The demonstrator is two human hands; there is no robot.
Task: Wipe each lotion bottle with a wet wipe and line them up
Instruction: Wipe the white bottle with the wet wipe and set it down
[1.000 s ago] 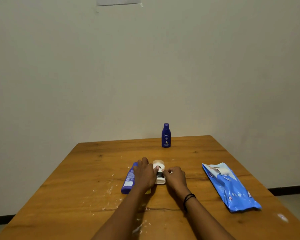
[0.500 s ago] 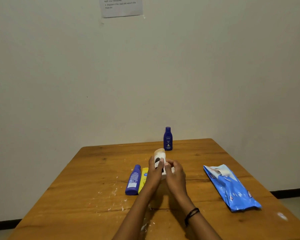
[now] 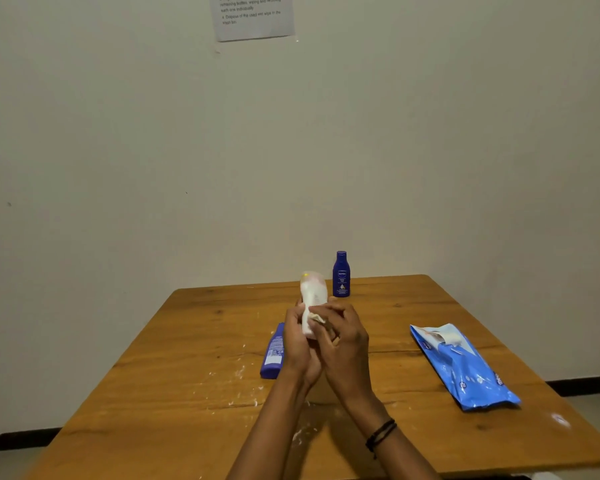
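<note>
Hands meet above the middle of a wooden table (image 3: 201, 344). We see the left hand (image 3: 297, 341) wrapped around the lower part of a white lotion bottle (image 3: 313, 297), held nearly upright, long axis vertical, rounded end up. The right hand (image 3: 343, 344) presses a crumpled wet wipe (image 3: 315, 317) against its side. A purple bottle (image 3: 273, 353) lies flat, pointing away from us. A dark blue bottle (image 3: 341, 274) stands at the far edge. A blue wipes pack (image 3: 465, 368) lies to the right.

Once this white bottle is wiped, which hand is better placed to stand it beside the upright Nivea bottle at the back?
Probably the left hand: it grips the white bottle by its body, while the right hand holds the wet wipe against it. The Nivea bottle stands just beyond.
</note>
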